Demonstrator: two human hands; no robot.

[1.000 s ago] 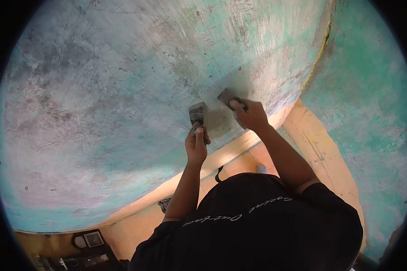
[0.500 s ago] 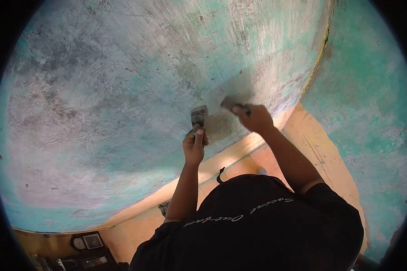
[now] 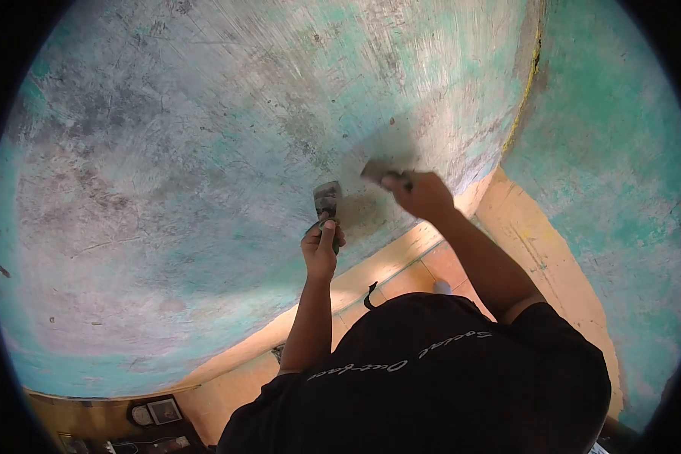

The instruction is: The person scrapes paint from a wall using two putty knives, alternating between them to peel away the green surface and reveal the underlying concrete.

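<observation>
My left hand (image 3: 321, 246) is closed around the handle of a putty knife (image 3: 326, 198), its broad, grey-smeared blade pointing up in front of the wall. To its right, my right hand (image 3: 425, 198) grips a second putty knife (image 3: 380, 169), slightly blurred, with the blade tilted toward the upper left. This blade overlaps the mottled turquoise and grey wall (image 3: 166, 189) and throws a dark shadow on it. A damp-looking grey-brown patch (image 3: 365, 216) shows on the wall between the two hands.
On the right, a green-painted wall (image 3: 613, 151) meets the first at a yellowish corner line (image 3: 533, 64). Orange floor tiles (image 3: 401, 290) show below the wall's foot. At lower left, a framed picture (image 3: 164, 411) stands on dark furniture (image 3: 159, 439).
The right-hand putty knife has shifted slightly to the left. The whole view has also turned a little; the left hand keeps its hold on its putty knife.
</observation>
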